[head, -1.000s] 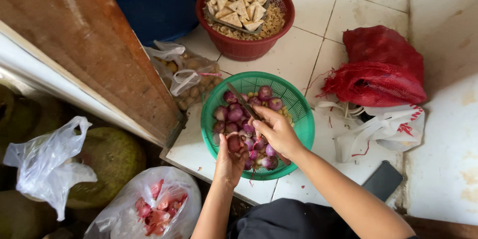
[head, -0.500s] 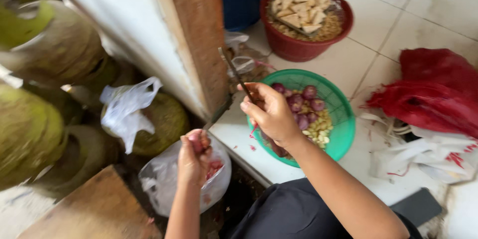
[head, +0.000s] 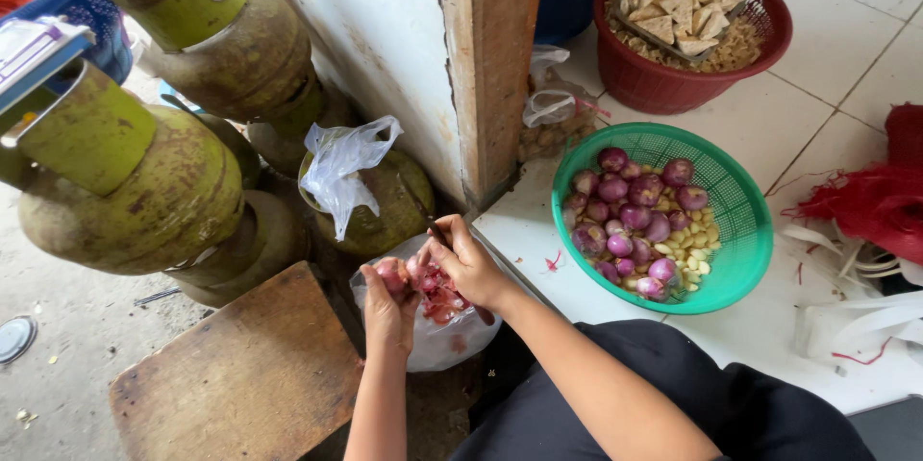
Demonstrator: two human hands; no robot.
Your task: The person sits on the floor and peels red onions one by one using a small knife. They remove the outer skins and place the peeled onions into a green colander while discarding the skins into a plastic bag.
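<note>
Since half a second ago your right hand (head: pixel 468 264) has left the air over the green basket (head: pixel 745 269) and come down to meet your left hand (head: pixel 386 305) above the clear plastic bag (head: pixel 433 341), which lies on the lower floor just left of that basket. Your left fingers are curled around one shallot (head: pixel 392 274), held at the mouth of the bag; your right fingers are pinched narrow around a thin dark knife (head: pixel 435 229), its tip just showing above your thumb, though the blade is mostly hidden and I cannot tell whether it touches the shallot. Red skins (head: pixel 444 299) lie in the bag under your hands. In the green basket I count roughly a dozen peeled shallots (head: pixel 635 216) beside one heap of pale garlic cloves (head: pixel 687 254). Behind the basket stands one red tub (head: pixel 673 86) of cut tofu pieces, and left of that tub one blue basin (head: pixel 562 0). One red mesh sack (head: pixel 889 201) lies right of the basket. Left of the basket, past the wooden door post (head: pixel 495 67), at least four green gas cylinders (head: pixel 144 201) stand together, one with a crumpled plastic bag (head: pixel 341 168) on top. The basket sits on white tiles (head: pixel 817 144); left of the basket, a wooden board (head: pixel 240 374) lies on bare concrete (head: pixel 58 346).
</note>
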